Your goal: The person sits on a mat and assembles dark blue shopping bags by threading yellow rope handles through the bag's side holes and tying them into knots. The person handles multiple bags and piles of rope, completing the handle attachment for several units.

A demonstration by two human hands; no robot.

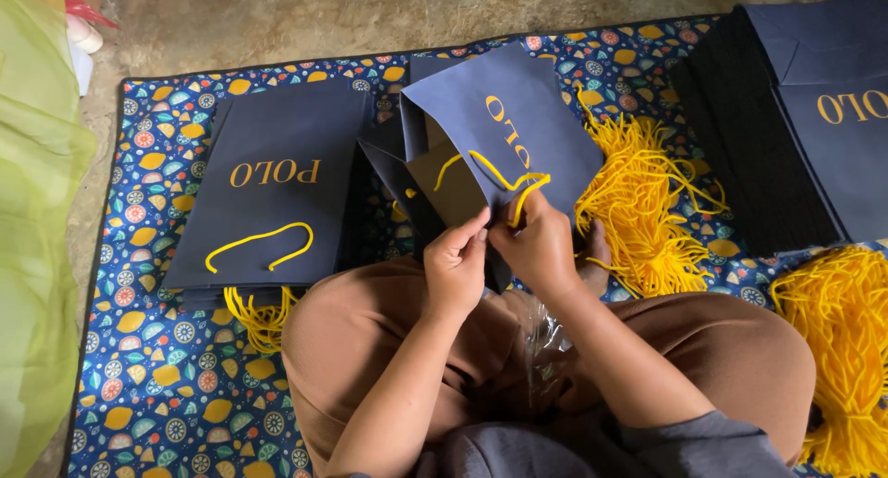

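A dark blue paper bag (pixel 499 117) with gold lettering lies tilted in front of my knees, its mouth toward me. My left hand (pixel 455 267) pinches the bag's top edge. My right hand (pixel 536 247) grips the same edge and a yellow cord (pixel 518 184) that loops out of it as a handle. Both hands touch each other over the bag's rim. A heap of loose yellow cords (pixel 638 201) lies just right of my right hand.
A stack of finished blue bags (pixel 277 164) with a yellow handle lies at left on the patterned mat (pixel 157 367). Flat blue bags (pixel 832 99) and black sheets (pixel 740 127) are at right, more yellow cords (pixel 842 349) at lower right, green fabric (pixel 37 210) far left.
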